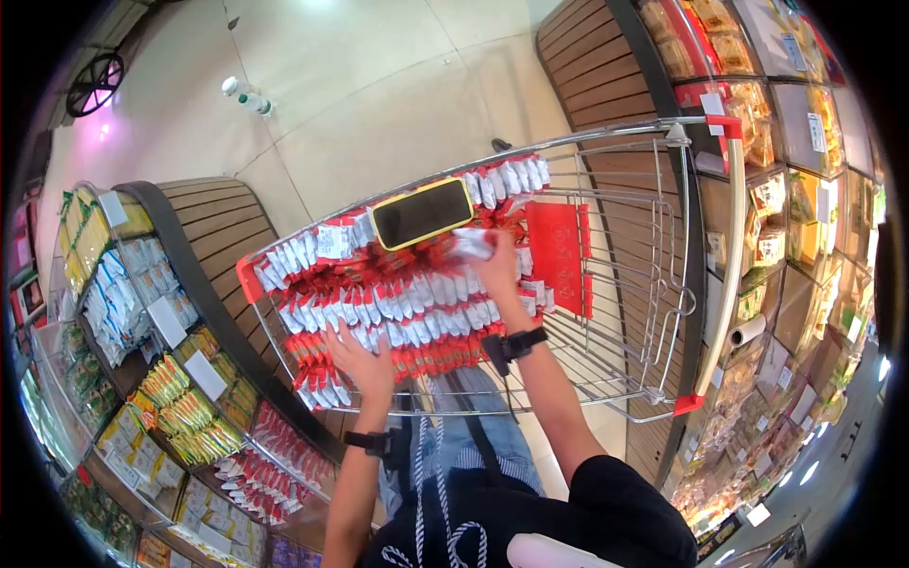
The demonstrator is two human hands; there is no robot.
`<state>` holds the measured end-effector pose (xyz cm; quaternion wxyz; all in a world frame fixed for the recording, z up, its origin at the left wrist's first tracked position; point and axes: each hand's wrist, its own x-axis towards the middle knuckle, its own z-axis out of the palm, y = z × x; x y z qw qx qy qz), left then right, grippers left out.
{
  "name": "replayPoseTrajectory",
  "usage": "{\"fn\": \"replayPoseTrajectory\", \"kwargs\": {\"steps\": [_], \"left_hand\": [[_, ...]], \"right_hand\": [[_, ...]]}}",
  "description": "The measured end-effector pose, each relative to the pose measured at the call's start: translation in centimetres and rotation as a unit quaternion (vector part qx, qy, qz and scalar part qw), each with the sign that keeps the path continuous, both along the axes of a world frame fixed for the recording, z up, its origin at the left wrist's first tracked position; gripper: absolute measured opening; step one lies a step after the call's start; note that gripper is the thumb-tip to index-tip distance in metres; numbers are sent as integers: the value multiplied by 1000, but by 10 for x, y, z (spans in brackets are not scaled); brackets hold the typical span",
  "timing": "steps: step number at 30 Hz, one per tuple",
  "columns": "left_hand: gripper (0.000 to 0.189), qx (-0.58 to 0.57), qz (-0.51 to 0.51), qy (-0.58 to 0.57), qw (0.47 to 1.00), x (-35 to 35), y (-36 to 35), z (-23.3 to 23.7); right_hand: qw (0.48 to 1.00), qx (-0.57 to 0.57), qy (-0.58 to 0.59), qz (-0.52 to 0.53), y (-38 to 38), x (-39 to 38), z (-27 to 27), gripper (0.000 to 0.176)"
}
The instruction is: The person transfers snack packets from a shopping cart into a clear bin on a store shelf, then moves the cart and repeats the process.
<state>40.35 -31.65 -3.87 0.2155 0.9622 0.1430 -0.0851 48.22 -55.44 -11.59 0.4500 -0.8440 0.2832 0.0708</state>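
Rows of small red-and-white snack packets (417, 301) stand packed in a wire shopping cart (663, 275). On the near left rows rests my left hand (362, 364), its fingers spread and touching the packet tops. My right hand (499, 270) is over the far rows, its fingers closed on a snack packet (473, 243) that is smeared by motion. Just beyond it, a phone in a yellow case (421, 214) lies on the packets, its screen dark. A red printed panel (557, 256) stands in the cart, to the right of the rows.
A shelf of bagged snacks (185, 383) curves along the left. Another shelf with packaged goods (757, 227) runs close to the cart's right side. Two bottles (248, 97) are on the pale floor (360, 85) ahead.
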Motion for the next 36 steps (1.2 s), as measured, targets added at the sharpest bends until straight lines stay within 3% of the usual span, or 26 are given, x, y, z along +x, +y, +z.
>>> {"fn": "replayPoseTrajectory", "kwargs": {"steps": [1,3,6,9,18,22,24,27,29,30,31,33,35,36], "left_hand": [[74,-8,1,-1,1000,0,2,1],[72,-10,1,5,1000,-1,3,3],[69,-8,-2,-4,1000,-1,6,2],[67,-19,1,-6,1000,-5,12,2],[60,-67,15,-48,996,-27,35,13],[55,-165,51,-65,983,-36,36,31],[54,-244,73,-72,964,-41,38,38],[60,-502,125,20,855,-40,45,67],[61,-632,148,31,760,-38,57,99],[57,-708,163,29,687,-35,67,122],[50,-653,121,-37,747,-40,77,125],[45,-665,187,-77,719,-58,102,150],[39,-603,260,-188,730,-79,128,162],[39,-598,306,-225,706,-91,142,169]], "right_hand": [[998,-55,-3,-8,-14,4,10,54],[982,-142,-75,97,-52,11,5,52],[945,-194,5,264,-89,25,-1,51],[882,-292,-34,368,-95,32,-3,53],[858,-312,-88,399,-93,15,-10,54],[951,-200,-35,234,-70,0,20,56],[988,97,17,115,-36,1,66,56],[883,459,94,17,23,-25,114,57],[795,588,147,19,86,-38,168,58],[792,584,168,55,110,-47,180,60],[786,580,190,93,134,-55,191,62],[767,595,201,135,186,-69,212,60],[745,615,214,143,243,-86,227,59],[742,615,212,164,275,-96,247,57]]}}
